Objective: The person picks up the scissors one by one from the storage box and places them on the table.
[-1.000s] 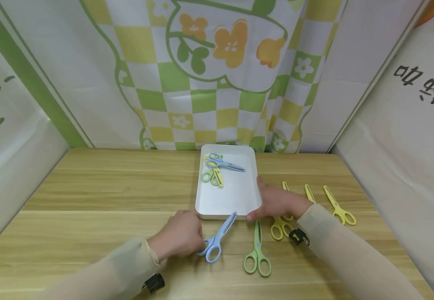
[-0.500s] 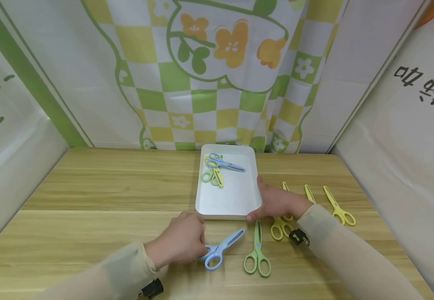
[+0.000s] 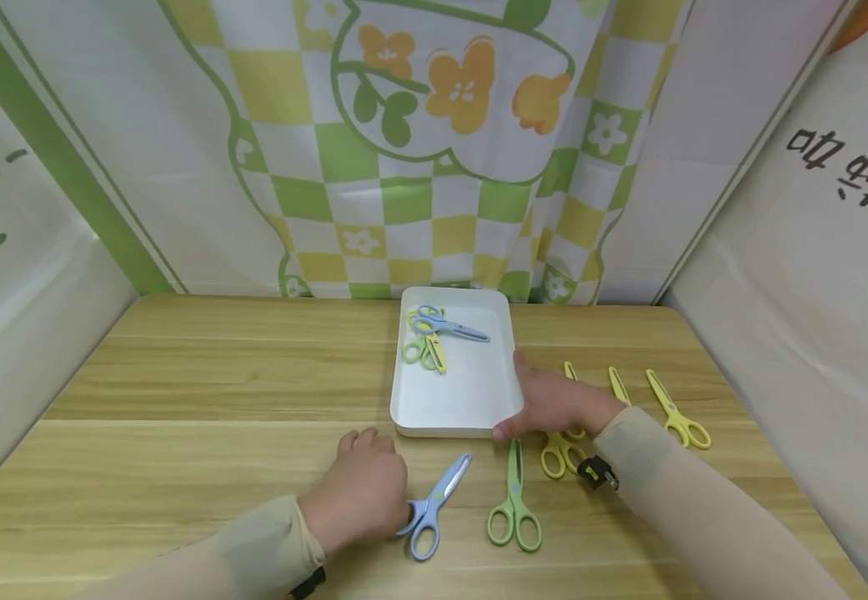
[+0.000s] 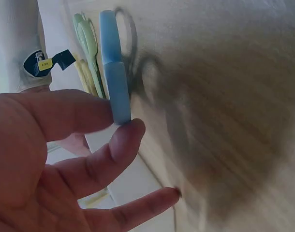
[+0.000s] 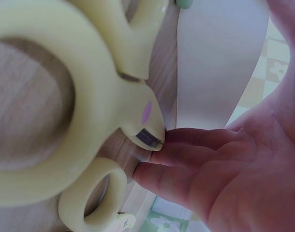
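The blue scissors (image 3: 438, 497) sit at the fingertips of the left hand (image 3: 362, 493), handle end in the grip. That grip is clamped on one of the handle rings: the left wrist view shows thumb and fingers pinching the blue ring edge-on, with a shadow of the scissors on the worktop (image 3: 239, 375) beside it. From the head view the blades point away from the hand, slanting up and to the right, and the tip is short of the near edge of the white tray (image 3: 471, 392). The right hand (image 3: 556, 402) rests against the tray's right side, thumb at the near right corner, its thumb and fingers spread apart rather than closed round anything.

There is one tray and one pair of blue scissors in the grip. One pair of green scissors (image 3: 514, 492) lies on the worktop, right of the blue one and in front of the tray. Three yellow blade tips show farther right: a near yellow pair (image 3: 557, 443) partly under the right hand, a middle yellow pair (image 3: 619, 386) mostly behind the sleeve, and a far-right yellow pair (image 3: 673, 411) in fuller view. Inside the tray, toward its far left, are at least three overlapping pairs: one blue pair (image 3: 454, 329) on top, one yellow pair (image 3: 436, 354) and one green pair (image 3: 422, 346). Whether the pile hides more I cannot tell.
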A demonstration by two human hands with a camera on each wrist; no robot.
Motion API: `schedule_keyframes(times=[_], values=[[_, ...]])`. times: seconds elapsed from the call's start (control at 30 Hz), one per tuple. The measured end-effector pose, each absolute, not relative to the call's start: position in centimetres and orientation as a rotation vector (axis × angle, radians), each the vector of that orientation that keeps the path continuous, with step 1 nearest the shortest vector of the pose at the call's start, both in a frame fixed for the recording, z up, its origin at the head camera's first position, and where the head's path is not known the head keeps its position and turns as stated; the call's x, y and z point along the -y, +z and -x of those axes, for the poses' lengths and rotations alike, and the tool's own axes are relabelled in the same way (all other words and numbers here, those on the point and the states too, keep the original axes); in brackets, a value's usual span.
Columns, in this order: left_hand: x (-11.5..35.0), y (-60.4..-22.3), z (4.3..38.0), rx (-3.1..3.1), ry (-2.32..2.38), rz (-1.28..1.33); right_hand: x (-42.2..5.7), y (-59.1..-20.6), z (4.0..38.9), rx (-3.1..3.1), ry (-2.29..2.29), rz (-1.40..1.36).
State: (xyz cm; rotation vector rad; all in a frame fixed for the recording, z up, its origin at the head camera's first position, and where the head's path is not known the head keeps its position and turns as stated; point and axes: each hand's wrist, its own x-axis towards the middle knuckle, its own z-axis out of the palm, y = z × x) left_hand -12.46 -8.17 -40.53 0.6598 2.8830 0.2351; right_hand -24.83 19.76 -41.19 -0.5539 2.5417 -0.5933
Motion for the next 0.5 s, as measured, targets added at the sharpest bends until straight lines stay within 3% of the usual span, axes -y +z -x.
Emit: schedule_keyframes(times=[0.3, 0.5], values=[[8.66, -40.59, 12.49, -2.809, 0.131, -1.207, -19.81, -41.29, 24.88, -2.547, -0.590, 0.566], [8.38, -41.46, 12.68, -2.819, 0.040, -1.325, -19.81, -41.29, 24.88, -2.551, -0.582, 0.554]])
